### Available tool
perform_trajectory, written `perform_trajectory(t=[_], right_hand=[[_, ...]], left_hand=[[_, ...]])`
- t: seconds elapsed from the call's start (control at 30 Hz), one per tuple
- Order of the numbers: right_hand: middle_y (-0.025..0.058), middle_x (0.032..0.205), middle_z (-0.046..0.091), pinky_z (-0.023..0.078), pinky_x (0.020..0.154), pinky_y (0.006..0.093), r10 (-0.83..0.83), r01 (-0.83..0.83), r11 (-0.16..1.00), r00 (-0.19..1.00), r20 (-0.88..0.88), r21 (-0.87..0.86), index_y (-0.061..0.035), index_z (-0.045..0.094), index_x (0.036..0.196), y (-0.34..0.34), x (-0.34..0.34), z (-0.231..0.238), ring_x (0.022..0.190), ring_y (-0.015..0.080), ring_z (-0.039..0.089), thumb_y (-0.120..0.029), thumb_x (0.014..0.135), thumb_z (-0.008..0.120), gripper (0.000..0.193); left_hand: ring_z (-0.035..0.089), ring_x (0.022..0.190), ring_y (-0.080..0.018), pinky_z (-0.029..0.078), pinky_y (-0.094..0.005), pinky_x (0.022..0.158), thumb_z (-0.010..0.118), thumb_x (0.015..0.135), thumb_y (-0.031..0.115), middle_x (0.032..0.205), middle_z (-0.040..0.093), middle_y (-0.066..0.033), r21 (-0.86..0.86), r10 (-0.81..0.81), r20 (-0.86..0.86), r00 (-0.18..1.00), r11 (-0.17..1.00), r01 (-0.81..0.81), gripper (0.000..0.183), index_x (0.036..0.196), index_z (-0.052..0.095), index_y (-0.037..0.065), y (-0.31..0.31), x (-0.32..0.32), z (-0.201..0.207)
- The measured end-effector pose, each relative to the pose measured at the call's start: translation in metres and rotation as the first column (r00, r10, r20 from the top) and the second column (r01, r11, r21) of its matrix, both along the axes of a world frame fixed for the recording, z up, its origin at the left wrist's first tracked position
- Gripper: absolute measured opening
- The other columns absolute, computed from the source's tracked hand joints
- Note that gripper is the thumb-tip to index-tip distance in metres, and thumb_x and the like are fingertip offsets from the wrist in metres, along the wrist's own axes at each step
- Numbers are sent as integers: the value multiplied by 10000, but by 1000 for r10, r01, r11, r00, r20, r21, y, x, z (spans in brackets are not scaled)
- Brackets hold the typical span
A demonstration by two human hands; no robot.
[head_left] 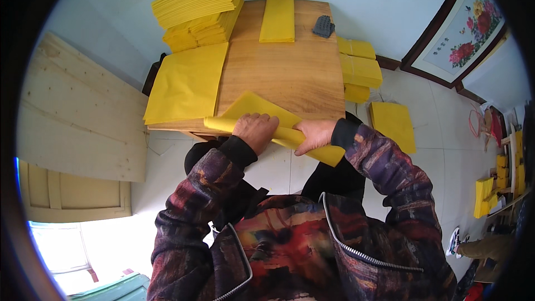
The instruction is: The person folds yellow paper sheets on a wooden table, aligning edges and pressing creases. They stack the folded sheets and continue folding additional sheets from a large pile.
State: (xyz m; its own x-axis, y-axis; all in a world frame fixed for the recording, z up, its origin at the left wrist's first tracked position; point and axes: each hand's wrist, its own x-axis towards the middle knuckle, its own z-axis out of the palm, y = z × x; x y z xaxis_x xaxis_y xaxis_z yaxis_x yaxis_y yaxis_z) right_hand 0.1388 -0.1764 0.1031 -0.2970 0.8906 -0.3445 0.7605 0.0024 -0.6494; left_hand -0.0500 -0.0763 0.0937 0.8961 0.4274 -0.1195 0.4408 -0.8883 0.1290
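Note:
At the near edge of a wooden table (278,75) I hold a yellow paper sheet (261,106), bent over into a loose fold. My left hand (256,132) is closed over the fold with its knuckles up. To its right, my right hand (315,135) grips the same paper, thumb on top and fingers partly hidden. One part of the sheet lies on the tabletop; another hangs over the edge above my lap. A flat pile of yellow sheets (186,82) lies left of my hands. Farther back rests a narrow folded yellow bundle (277,19).
Tall yellow paper stacks (195,3) rise at the back left. A dark grey knitted item (323,26) lies at the back right. Tied yellow bundles (359,69) and another yellow stack (392,127) stand right of the table. A wooden board (78,111) leans at left.

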Motion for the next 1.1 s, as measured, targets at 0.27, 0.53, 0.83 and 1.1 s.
perform_trajectory(t=[0.27, 0.53, 0.83, 1.1], right_hand=[[162, 806, 654, 487, 662, 474, -43, -47, 970, 931, 363, 237, -1, 557, 907, -12, -22, -7, 799, 378, 637, -230, 739, 712, 324], [175, 826, 669, 504, 668, 472, -147, -107, 877, 869, 473, 469, -21, 577, 890, -24, -34, -16, 788, 368, 654, -157, 725, 711, 252], [234, 883, 648, 487, 750, 444, 70, -80, 989, 994, -88, -122, -2, 576, 996, -15, -24, -18, 895, 406, 615, -276, 725, 751, 424], [219, 903, 668, 502, 726, 398, 89, -87, 996, 985, 147, -22, 2, 606, 1033, -18, -26, -31, 853, 360, 644, -321, 710, 778, 489]], left_hand=[[634, 920, -346, 497, -435, 786, 730, 720, 215, 907, 671, -165, -392, -60, -150, 987, 920, -3, 329, 977, 615, 46, -1, -18, 22], [631, 935, -353, 485, -411, 843, 712, 707, 193, 992, 674, -169, -509, -200, -201, 959, 858, 72, 548, 1228, 563, 109, 9, -32, -3], [656, 888, -320, 511, -440, 741, 766, 664, 280, 856, 674, -141, -25, -30, -93, 995, 999, 28, 354, 944, 638, 104, -4, -42, -7], [663, 783, -299, 500, -422, 689, 767, 665, 267, 791, 672, -122, -451, -156, -156, 975, 890, 71, 338, 912, 639, 75, 10, -53, -4]])
